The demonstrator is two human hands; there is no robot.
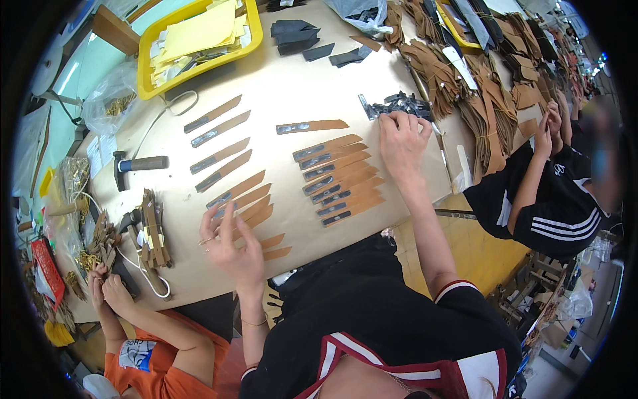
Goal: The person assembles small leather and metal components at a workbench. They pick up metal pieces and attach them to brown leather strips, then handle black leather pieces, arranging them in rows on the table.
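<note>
While the left hand [232,249] lies with its fingers spread over the lower end of a fan of tan leather strips [242,199], touching them but not closed on any, the right hand [402,139] rests far from it across the table, with fingertips bent down onto a small pile of dark metal clips [399,103]; I cannot tell if it grips one of them. The two hands are well apart. Between them lies a second stack of tan strips with metal ends [342,179] (about nine, overlapping like stairs), and one single strip [312,126] lies just above this stack. Beyond the left hand, four more strips [219,143] lie separately in a slanted row. Far above the left hand stands a yellow tray [143,76] that holds pale yellow paper sheets and some white slips. To the left of this tray a clear plastic bag [109,100] contains small golden parts. Above the right hand another clear bag [362,13] holds dark pieces, and near it lie flat black leather pieces [296,36]. A hammer [136,165] lies left of the left hand. At the lower left, another person's hands [109,286] hold brown pieces, and right of the right hand a third person's hands [548,123] work at heaps of brown strips [492,100].
</note>
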